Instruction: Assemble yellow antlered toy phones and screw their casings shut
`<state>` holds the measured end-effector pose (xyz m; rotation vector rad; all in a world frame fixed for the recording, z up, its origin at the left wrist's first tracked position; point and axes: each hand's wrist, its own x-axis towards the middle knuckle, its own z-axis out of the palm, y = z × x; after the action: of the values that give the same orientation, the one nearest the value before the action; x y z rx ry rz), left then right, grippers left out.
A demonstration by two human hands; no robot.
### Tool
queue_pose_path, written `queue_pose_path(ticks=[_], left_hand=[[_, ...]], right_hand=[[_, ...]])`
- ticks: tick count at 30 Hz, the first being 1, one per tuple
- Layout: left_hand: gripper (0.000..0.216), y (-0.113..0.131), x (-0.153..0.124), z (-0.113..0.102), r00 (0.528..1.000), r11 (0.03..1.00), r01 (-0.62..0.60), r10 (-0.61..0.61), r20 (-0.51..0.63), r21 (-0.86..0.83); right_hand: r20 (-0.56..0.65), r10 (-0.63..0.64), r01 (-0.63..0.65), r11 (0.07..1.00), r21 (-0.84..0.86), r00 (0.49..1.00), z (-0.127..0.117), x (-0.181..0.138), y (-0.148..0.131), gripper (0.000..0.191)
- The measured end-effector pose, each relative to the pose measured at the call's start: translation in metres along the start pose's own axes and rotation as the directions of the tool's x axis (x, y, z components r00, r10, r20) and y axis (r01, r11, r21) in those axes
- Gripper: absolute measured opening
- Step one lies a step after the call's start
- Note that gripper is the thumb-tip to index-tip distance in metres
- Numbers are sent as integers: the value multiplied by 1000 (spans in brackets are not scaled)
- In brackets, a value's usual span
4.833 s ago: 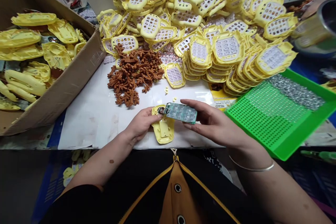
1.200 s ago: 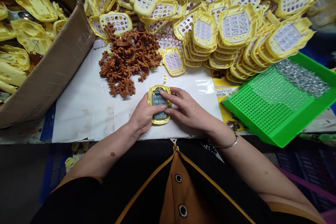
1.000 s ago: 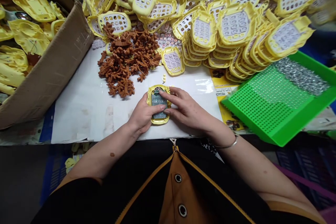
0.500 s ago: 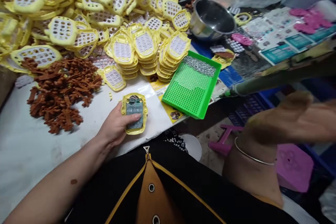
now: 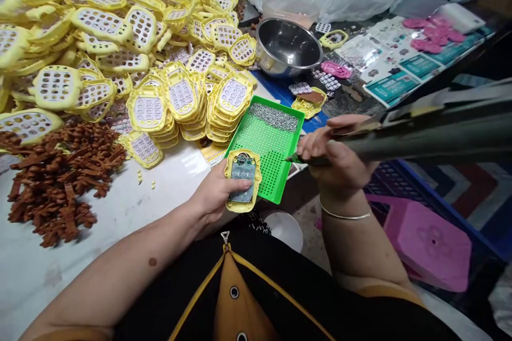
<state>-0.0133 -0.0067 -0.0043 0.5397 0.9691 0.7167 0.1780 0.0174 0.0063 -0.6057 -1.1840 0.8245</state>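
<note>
My left hand (image 5: 216, 192) grips a yellow plastic toy casing (image 5: 259, 173), its thumb lying across the circuit board (image 5: 241, 170) inside. The casing is held over the front left corner of a green perforated tray (image 5: 276, 198). At the far end of that tray lies a heap of small silvery screws (image 5: 276, 117). My right hand (image 5: 340, 154) is wrapped around the front of a long, dark power screwdriver (image 5: 420, 136). Its thin tip points left, over the tray's right rim and apart from the casing.
Stacked yellow casings (image 5: 184, 101) stand behind the tray, with a large pile of more (image 5: 104, 26) at the back left. Brown plastic parts (image 5: 60, 170) are heaped at left. A steel bowl (image 5: 288, 48) sits behind the tray; a pink stool (image 5: 432, 245) is below right.
My right hand has come in from the far right and closed around the screwdriver. My left hand has carried the casing rightward to the tray. The whole view has shifted.
</note>
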Motion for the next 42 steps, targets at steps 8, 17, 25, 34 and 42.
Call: queue_pose_path(ticks=[8, 17, 25, 34, 42], left_hand=[[44, 5, -1, 1, 998, 998, 44, -46, -46, -35], [44, 6, -1, 1, 995, 996, 79, -81, -54, -52], [43, 5, 0, 2, 996, 996, 75, -78, -52, -47], [42, 5, 0, 6, 995, 997, 52, -56, -82, -52], [39, 4, 1, 7, 998, 1000, 2, -2, -64, -7]], right_hand=[[42, -47, 50, 996, -80, 998, -7, -1, 43, 21], [52, -65, 71, 989, -128, 997, -7, 1, 51, 20], [184, -23, 31, 999, -44, 983, -14, 0, 53, 23], [23, -117, 115, 990, 77, 993, 18, 7, 13, 18], [150, -65, 46, 990, 131, 987, 49, 10, -22, 12]])
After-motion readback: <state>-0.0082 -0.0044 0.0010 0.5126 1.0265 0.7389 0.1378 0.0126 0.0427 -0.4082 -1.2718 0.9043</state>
